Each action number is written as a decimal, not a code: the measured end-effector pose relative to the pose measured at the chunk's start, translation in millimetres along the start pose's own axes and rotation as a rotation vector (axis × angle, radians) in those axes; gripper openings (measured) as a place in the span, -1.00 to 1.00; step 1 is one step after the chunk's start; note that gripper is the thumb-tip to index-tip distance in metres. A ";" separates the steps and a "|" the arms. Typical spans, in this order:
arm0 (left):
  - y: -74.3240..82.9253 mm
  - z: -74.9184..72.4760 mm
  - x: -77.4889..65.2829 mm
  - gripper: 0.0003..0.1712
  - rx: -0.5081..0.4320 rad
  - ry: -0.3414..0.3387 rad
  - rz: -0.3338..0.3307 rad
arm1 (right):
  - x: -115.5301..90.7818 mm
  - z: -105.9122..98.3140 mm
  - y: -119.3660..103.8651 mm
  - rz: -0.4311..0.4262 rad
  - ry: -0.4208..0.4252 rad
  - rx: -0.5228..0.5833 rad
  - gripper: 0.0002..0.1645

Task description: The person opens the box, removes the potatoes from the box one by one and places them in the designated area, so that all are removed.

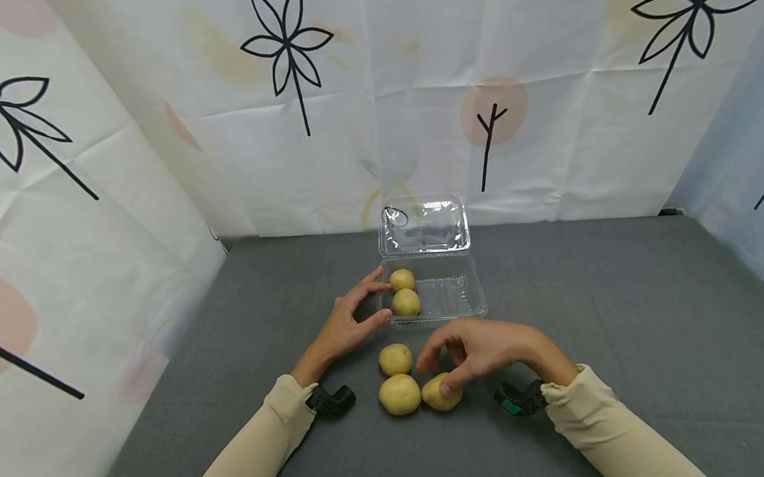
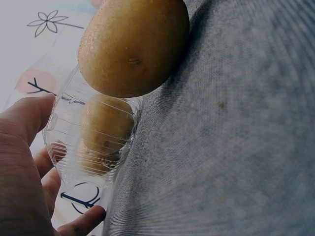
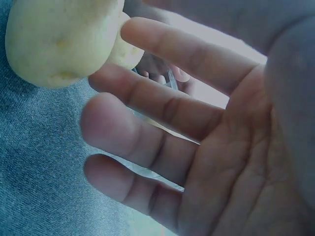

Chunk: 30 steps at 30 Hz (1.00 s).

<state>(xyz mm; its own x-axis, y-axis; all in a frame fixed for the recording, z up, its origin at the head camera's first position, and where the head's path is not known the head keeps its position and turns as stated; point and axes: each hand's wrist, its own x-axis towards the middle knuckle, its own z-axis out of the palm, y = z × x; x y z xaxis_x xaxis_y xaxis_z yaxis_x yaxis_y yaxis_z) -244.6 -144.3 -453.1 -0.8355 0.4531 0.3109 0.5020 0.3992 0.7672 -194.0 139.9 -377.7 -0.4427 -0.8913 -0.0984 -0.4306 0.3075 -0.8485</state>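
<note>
**Right hand [image 1: 487, 345] loose over a potato [image 1: 439, 398], left hand [image 1: 350, 322] at a clear container [image 1: 449, 298]**

The right hand has nothing in its grasp: its fingers are parted and gently bent. In the head view its thumb overlaps the potato beneath, hiding part of the top; whether skin meets skin I cannot tell. The right wrist view cuts off the thumb and the upper part of the nearest potato, with another half hidden behind it.

The left hand is unclenched, fingers spread along the container's left side, the thumb at its near left corner. The left wrist view shows some fingers only in part, behind the clear plastic.

Two loose potatoes, a farther one [image 1: 395, 359] and a nearer one [image 1: 400, 396], sit just left of the potato under the right hand, all three on the grey cloth [image 1: 592, 342] in front of the container. Inside, along its left side, are a back potato [image 1: 401, 279] and a front potato [image 1: 406, 303]. The transparent lid [image 1: 424, 228] stands raised at the rear, its edges blurred by glare against the patterned curtain [image 1: 559, 133].
</note>
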 end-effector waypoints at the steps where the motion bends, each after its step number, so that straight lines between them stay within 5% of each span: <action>1: -0.1 0.0 0.1 -0.46 0.001 0.000 0.002 | 0.1 -0.3 0.1 0.001 0.013 -0.007 -0.56; 9: -0.9 0.6 0.0 -0.46 -0.001 -0.001 -0.006 | 1.1 -2.6 2.1 0.014 0.169 -0.063 -0.61; 30: -1.5 1.1 0.4 -0.47 -0.008 0.001 -0.004 | 7.2 -2.4 6.3 -0.122 0.680 -0.121 -0.81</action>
<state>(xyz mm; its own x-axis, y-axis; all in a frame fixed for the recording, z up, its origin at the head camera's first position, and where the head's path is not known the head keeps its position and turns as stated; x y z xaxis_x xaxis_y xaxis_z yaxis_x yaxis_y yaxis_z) -245.4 -143.8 -454.8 -0.8376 0.4506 0.3088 0.4971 0.3946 0.7728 -201.8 136.2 -382.4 -0.7622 -0.5280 0.3745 -0.5757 0.2885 -0.7650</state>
